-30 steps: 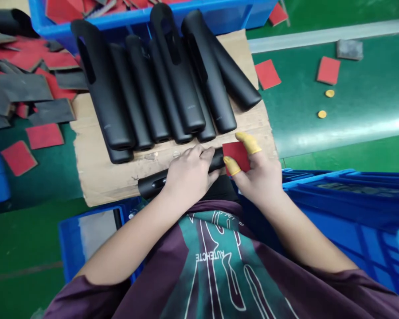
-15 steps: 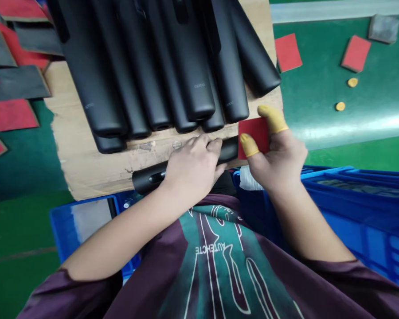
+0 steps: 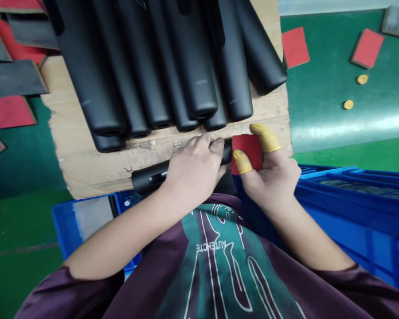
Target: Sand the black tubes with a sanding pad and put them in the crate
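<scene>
Cardboard sheet on a green bench carries a row of tubes. At its near edge the left hand clasps a black tube lying crosswise. The right hand pinches a red pad against the tube's end. This looks like the rubbing stage, which calls for a steady hold.

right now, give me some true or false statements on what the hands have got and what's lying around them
1. The left hand grips a black tube that lies across the cardboard sheet. True.
2. The right hand holds a blue pad. False: it pinches a red pad at the tube's end.
3. Yellow finger cots cover the right thumb and forefinger. True.
4. The row of black tubes stands upright. False: they lie flat, side by side, some resting on others.
5. Two yellow discs lie on the green surface. True.
</scene>
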{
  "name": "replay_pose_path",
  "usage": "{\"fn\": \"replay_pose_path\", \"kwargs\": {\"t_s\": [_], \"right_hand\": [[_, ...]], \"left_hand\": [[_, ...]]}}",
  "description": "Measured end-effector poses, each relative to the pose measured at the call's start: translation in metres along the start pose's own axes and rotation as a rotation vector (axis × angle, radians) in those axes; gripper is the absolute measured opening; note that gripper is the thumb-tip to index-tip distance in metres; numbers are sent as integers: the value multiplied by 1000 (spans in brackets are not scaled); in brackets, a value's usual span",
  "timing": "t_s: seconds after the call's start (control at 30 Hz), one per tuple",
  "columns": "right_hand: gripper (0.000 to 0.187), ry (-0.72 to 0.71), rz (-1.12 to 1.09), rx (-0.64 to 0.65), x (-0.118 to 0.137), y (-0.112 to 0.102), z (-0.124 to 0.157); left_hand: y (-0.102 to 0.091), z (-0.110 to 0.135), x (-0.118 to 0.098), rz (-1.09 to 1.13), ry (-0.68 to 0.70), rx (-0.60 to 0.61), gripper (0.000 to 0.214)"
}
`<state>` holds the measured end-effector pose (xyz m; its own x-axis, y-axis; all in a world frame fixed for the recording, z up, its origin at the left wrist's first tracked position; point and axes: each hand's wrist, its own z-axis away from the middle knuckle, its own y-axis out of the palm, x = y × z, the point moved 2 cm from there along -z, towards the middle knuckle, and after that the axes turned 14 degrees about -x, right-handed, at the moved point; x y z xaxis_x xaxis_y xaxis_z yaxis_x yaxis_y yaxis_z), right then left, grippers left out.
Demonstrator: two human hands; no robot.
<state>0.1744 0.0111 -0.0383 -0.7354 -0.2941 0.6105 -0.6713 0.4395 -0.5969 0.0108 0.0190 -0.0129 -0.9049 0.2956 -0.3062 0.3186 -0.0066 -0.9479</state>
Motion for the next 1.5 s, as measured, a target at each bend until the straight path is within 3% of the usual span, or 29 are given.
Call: {"fn": "replay_pose_path", "kwargs": {"t_s": [0.2, 0.37, 0.5, 0.63, 0.8, 0.93, 1.23, 1.4, 1.5], "right_hand": [[50, 8, 16, -75, -2, 0, -3], [47, 2, 82, 26, 2, 1, -6], [47, 27, 124, -8, 0, 0, -9], [45, 23, 123, 57, 0, -1, -9], [46, 32, 129, 19, 2, -4, -8], [43, 49, 149, 74, 5, -3, -6], [43, 56, 150, 80, 4, -1, -10], [42, 23, 167, -11, 6, -5, -7], [41, 23, 180, 26, 8, -6, -1]], "left_hand": [[0, 0, 0, 6, -10, -4, 42], [-1, -1, 0, -20, 11, 4, 42], [0, 0, -1, -22, 18, -14, 39], [2, 3, -2, -20, 41, -66, 42], [6, 5, -2, -31, 90, -122, 41], [6, 5, -2, -60, 105, -162, 40], [3, 7, -7, -28, 70, -104, 36], [3, 8, -8, -17, 80, -94, 34], [2, 7, -7, -21, 64, -61, 37]]}}
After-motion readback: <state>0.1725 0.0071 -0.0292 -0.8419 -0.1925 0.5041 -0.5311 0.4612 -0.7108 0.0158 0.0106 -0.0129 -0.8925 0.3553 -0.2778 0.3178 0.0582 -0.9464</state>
